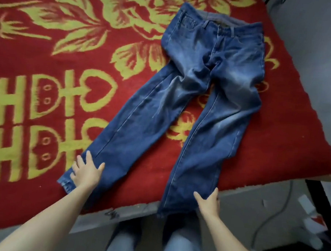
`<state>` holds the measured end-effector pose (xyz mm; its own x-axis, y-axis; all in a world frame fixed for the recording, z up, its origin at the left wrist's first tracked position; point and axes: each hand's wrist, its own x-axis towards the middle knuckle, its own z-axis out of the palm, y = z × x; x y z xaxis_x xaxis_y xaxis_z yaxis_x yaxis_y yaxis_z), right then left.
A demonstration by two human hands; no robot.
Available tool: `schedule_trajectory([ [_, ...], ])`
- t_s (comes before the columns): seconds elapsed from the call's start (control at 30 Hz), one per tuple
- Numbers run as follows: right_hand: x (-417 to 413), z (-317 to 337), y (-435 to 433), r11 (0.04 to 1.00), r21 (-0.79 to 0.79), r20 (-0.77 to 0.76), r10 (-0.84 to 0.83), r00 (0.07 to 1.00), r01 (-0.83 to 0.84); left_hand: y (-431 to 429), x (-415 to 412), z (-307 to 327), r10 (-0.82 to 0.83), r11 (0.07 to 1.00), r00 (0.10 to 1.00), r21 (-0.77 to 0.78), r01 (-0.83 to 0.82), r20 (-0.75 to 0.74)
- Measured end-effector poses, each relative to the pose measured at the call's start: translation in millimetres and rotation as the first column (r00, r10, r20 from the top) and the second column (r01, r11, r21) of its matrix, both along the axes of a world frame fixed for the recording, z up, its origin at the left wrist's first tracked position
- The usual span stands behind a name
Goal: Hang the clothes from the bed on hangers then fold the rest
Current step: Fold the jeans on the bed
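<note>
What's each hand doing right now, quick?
Left hand: open, fingers spread flat on the jeans near one hem.
Right hand: open, resting on the other leg near its hem.

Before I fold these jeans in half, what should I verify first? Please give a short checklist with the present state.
1. Jeans lie flat, front up, on the blanket: ok.
2. Legs together: not ok, spread apart.
3. Left hand flat near one hem: ok.
4. Right hand grips the other leg: cannot tell.
5. That leg's hem on the blanket: not ok, hangs over the edge.
</note>
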<state>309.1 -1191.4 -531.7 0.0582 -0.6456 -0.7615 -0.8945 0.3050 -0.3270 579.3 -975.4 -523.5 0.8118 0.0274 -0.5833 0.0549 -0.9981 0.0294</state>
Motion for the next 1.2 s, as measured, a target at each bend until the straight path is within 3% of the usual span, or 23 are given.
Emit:
schedule_trajectory([
  [0.23, -4.0, -41.8, 47.7, 0.931, -0.009, 0.264, -0.35, 0.899, 0.365, 70.5, 31.9, -40.3, -0.119, 0.993, 0.991, -0.001, 0.119, -0.061],
  [0.33, -8.3, -53.7, 50.2, 0.839, 0.028, 0.263, -0.531, 0.805, 0.544, 83.8, 28.1, -47.0, -0.179, 0.984, 0.98, 0.022, 0.178, 0.088],
  [0.43, -13.8, -51.6, 56.5, 0.859, 0.05, 0.203, -0.508, 0.837, 0.509, 90.8, 23.7, -42.8, -0.066, 0.989, 0.982, -0.12, 0.088, 0.18],
  [0.57, -20.2, -35.0, 71.7, 0.827, -0.005, 0.268, -0.54, 0.798, 0.562, 107.1, 24.6, -19.8, 0.067, 0.948, 0.981, -0.319, -0.006, 0.183],
  [0.67, -29.9, -5.9, 89.7, 0.828, 0.098, 0.352, -0.548, 0.759, 0.552, 135.5, 24.4, 1.6, 0.172, 0.891, 0.982, -0.438, -0.12, 0.082],
  [0.77, -43.6, 16.5, 102.2, 0.868, 0.059, 0.361, -0.479, 0.8, 0.493, 170.4, 22.5, 17.7, 0.279, 0.771, 0.957, -0.574, -0.276, -0.085],
  [0.9, -69.3, 31.9, 120.9, 0.878, 0.008, 0.307, -0.458, 0.834, 0.479, 223.5, 4.3, 22.0, 0.421, 0.687, 0.891, -0.581, -0.435, -0.169],
  [1.07, -77.6, 40.7, 152.5, 0.872, 0.094, 0.247, -0.488, 0.837, 0.481, 232.7, -6.8, -0.6, 0.451, 0.7, 0.868, -0.521, -0.489, -0.21],
  [1.13, -69.8, 48.2, 160.9, 0.885, -0.02, 0.223, -0.45, 0.865, 0.465, 232.6, -4.0, -10.2, 0.464, 0.707, 0.863, -0.502, -0.498, -0.202],
  [1.2, -54.6, 58.7, 170.0, 0.895, -0.224, 0.134, -0.363, 0.922, 0.385, 234.0, -2.0, -11.8, 0.403, 0.821, 0.911, -0.404, -0.403, -0.089],
])
